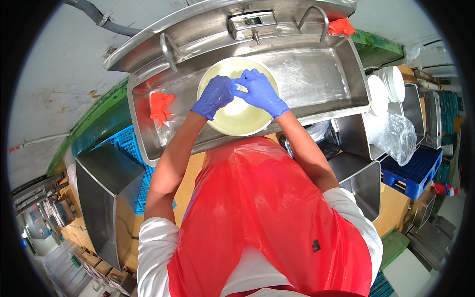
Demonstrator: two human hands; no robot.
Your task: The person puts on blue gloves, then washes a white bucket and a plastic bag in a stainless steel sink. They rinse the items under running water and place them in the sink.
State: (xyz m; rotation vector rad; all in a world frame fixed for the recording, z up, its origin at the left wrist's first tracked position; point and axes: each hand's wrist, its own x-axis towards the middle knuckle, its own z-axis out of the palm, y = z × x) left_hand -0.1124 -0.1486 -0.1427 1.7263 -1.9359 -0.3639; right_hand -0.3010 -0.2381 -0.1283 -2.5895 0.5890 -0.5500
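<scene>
Both my hands wear blue gloves and meet over a round pale-yellow tub, which stands in a long stainless-steel sink. My left hand is closed, with its fingertips against those of the other hand. My right hand has its fingers curled in a pinch, touching the left. A small pale patch shows between them; whether it is a held thing or the tub behind, I cannot make out. A crumpled orange-red piece of thin material lies at the sink's left end.
A metal box with a small spout sits on the sink's back wall between two bent metal handles. Another orange-red piece rests at the back right. Steel bins, a blue pallet and white buckets stand around.
</scene>
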